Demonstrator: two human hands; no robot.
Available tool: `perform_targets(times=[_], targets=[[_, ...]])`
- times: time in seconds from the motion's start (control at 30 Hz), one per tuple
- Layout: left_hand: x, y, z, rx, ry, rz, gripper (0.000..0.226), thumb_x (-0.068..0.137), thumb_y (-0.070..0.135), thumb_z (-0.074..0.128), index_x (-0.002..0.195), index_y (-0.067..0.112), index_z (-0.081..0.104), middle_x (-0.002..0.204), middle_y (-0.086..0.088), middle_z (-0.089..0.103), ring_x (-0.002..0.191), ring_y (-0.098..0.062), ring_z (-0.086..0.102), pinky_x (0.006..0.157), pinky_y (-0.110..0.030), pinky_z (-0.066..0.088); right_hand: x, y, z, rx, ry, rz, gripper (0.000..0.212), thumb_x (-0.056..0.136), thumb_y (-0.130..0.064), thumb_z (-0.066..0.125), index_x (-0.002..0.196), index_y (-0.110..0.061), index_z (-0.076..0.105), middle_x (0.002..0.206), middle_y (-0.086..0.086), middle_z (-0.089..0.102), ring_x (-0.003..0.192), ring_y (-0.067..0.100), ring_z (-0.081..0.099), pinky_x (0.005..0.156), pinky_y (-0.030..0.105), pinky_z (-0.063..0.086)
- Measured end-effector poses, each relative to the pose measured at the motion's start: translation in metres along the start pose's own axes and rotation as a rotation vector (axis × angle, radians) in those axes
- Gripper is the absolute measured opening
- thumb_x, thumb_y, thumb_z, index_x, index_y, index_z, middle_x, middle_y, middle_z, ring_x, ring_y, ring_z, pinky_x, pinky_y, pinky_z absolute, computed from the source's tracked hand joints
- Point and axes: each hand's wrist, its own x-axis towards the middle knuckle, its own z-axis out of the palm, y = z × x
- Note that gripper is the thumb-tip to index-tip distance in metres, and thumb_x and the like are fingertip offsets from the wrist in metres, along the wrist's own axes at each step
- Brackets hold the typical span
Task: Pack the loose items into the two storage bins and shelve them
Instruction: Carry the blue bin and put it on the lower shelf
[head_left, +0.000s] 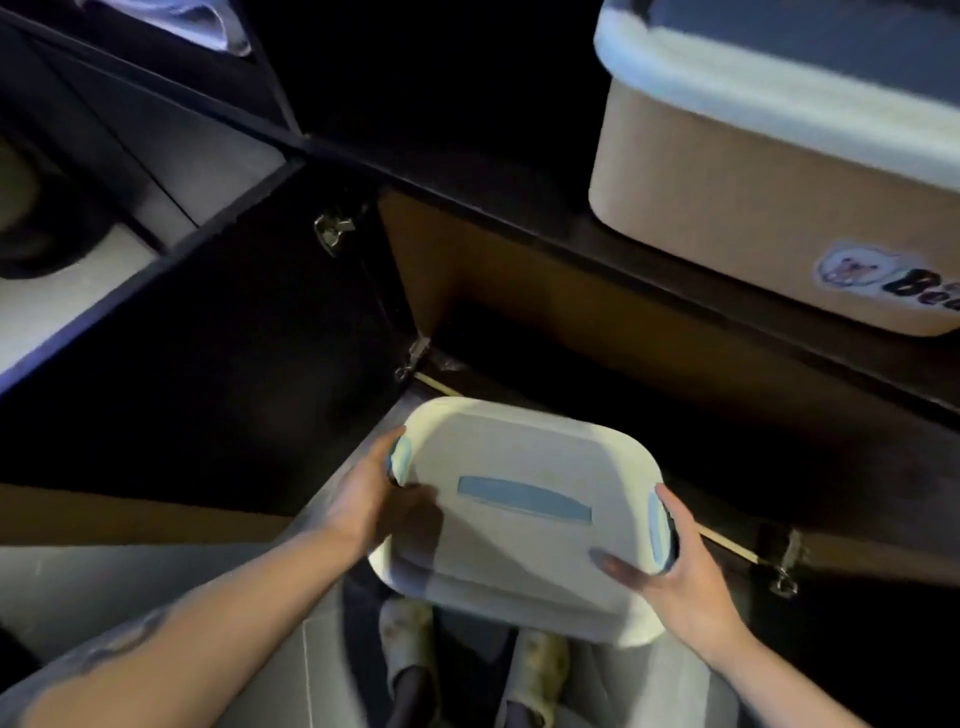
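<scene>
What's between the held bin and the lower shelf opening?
Nothing visible. Both hands, left and right, hold the white lidded storage bin with blue latches in front of the dark lower cabinet compartment; its door is swung open left. The compartment's depth is too dark to judge.

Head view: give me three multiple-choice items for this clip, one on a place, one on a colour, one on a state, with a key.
1. Where is the bin with the sticker?
A. On the upper shelf
B. On the floor
C. In the person's lap

2. What colour is the handle on the held bin's lid?
A. Red
B. Blue
C. Black

3. How is the held bin being carried?
A. By one hand
B. By both hands at its sides
C. It is not held

Key: 1 A, it sits on the shelf at upper right. 2 B, the strip on the lid is pale blue. 3 B, the left hand and right hand each have a grip at a side clip.
</scene>
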Motion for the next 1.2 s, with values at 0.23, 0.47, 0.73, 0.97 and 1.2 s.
perform_targets(times=[0.23,0.47,0.73,0.97,1.2], targets=[[0.131,-0.053,0.043,0.131,-0.025,0.018,0.071,0.069,0.027,0.081,0.131,0.023,0.048,0.117,0.006,0.056,0.115,-0.018,0.052,0.094,-0.026,0.037,0.103,0.063,0.039,-0.030,0.000,0.068,0.099,0.070,-0.018,0.084,0.149,-0.030,0.025,0.148,-0.010,0.034,0.140,0.016,0.029,0.108,0.027,0.025],[0.247,-0.070,0.091,-0.016,-0.015,-0.105,0.063,0.067,0.005,0.079,0.123,0.015,0.054,0.116,-0.008,0.061,0.108,-0.030,0.057,0.094,-0.035,0.047,0.205,0.078,0.039,0.029,0.056,0.192,0.110,0.063,-0.004,0.087,0.149,-0.033,0.024,0.138,0.002,0.049,0.126,0.027,0.048,0.105,0.049,0.042],[0.341,-0.096,0.138,-0.079,-0.016,-0.083,0.070,0.075,-0.011,0.065,0.135,0.018,0.045,0.131,-0.012,0.052,0.120,-0.031,0.048,0.090,-0.033,0.043,0.285,0.101,0.064,-0.020,0.140,0.167,0.087,0.078,0.008,0.072,0.147,-0.020,0.028,0.118,-0.002,0.051,0.115,0.016,0.049,0.097,0.025,0.039],[0.375,-0.124,0.147,-0.278,-0.076,0.047,0.063,0.074,-0.005,0.071,0.132,0.003,0.049,0.128,-0.022,0.057,0.117,-0.033,0.055,0.101,-0.042,0.044,0.323,0.125,0.072,0.005,0.280,0.191,0.073,0.082,-0.003,0.072,0.144,-0.013,0.036,0.134,0.010,0.055,0.122,0.027,0.054,0.102,0.032,0.041],[0.320,-0.122,0.168,0.460,0.022,0.656,0.066,0.085,0.051,0.050,0.141,0.019,0.041,0.154,-0.004,0.029,0.142,-0.027,0.022,0.116,-0.044,0.019,0.303,0.124,0.104,-0.893,0.155,-0.177,0.062,0.091,-0.060,0.045,0.147,-0.040,0.028,0.159,-0.002,0.017,0.147,0.024,0.015,0.117,0.042,0.018]])
